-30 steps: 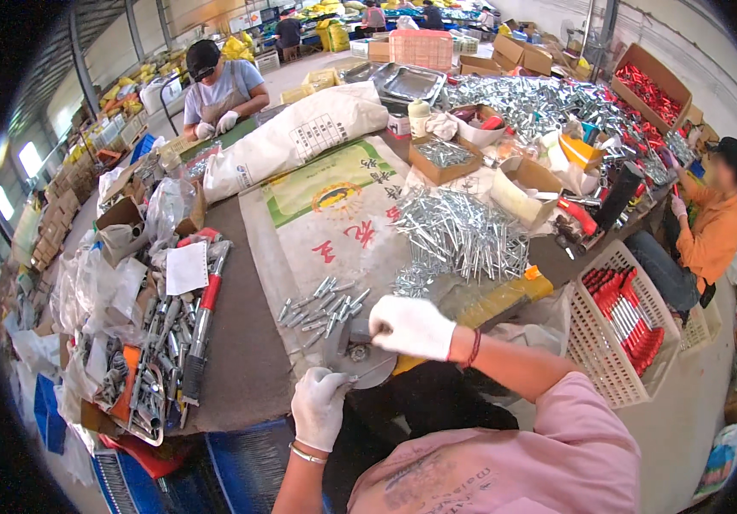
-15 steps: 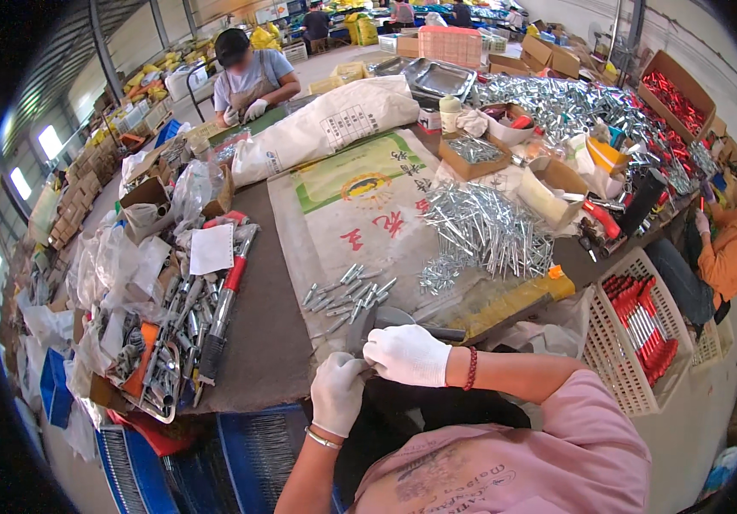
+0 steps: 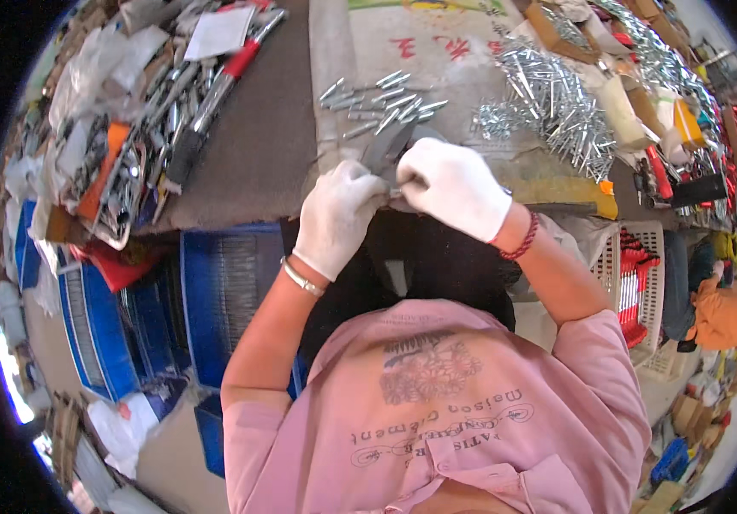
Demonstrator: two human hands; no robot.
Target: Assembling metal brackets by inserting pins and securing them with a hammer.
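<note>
Head view: we see both gloved hands meet at the workbench's near edge.
Change: left hand (image 3: 337,218) has come up beside right hand (image 3: 454,184).
Grip: both pinching one grey metal part (image 3: 385,147).
Nearby: loose metal pins (image 3: 381,98) just beyond.

Your single head view looks steeply down from your own head, close over your pink-shirted chest and both white-gloved hands, the left hand (image 3: 337,216) and right hand (image 3: 454,186), facing the grey worktable (image 3: 253,146) ahead; fisheye bending curves its edges.
</note>
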